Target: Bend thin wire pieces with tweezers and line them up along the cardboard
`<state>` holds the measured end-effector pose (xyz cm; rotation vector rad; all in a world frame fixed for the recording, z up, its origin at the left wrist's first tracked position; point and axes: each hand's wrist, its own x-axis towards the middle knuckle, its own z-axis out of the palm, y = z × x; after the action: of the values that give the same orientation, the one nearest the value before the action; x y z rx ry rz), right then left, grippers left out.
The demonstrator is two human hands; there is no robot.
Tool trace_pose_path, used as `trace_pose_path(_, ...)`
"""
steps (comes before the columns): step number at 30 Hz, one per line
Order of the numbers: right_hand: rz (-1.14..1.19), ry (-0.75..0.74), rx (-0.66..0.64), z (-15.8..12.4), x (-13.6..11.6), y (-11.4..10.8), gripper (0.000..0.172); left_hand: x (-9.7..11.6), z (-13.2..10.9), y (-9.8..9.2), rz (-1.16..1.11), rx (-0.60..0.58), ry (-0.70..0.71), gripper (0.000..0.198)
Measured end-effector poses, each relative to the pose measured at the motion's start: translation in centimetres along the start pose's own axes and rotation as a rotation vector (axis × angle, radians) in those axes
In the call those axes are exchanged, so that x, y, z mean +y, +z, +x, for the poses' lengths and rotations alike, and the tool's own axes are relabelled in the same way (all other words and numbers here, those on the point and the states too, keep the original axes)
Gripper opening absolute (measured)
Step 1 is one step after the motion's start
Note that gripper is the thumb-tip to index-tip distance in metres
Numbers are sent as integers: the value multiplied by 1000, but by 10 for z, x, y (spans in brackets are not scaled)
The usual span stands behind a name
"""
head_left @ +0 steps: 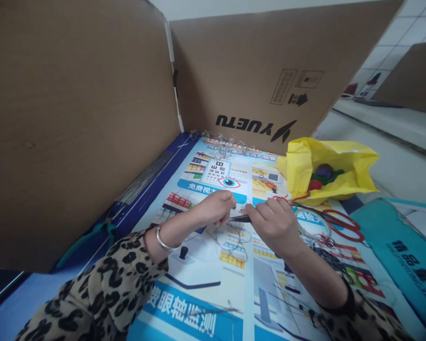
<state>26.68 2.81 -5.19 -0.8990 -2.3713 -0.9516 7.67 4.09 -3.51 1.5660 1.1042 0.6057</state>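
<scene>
Near the middle of the poster, my left hand is closed in a pinch on a thin wire. Loose loops of the wire hang or lie below the fingers. My right hand is wrapped round a dark tool with a pointed tip; the tool's grip is hidden in the palm, so I cannot tell its exact kind. Its tip points left, close to my left fingertips. Whether it touches the wire is too small to make out.
Cardboard walls stand left and behind. Teal-handled pliers and straight wires lie left. Right are a yellow bag with coloured balls, orange-handled scissors, a tape roll and a teal pouch. Twisted wire pieces lie behind.
</scene>
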Motion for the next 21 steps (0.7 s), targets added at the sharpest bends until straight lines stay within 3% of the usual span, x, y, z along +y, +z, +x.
trace_pose_path(21, 10, 0, -6, -1, -1, 2, 15, 1, -1, 2, -24, -29, -16, 22)
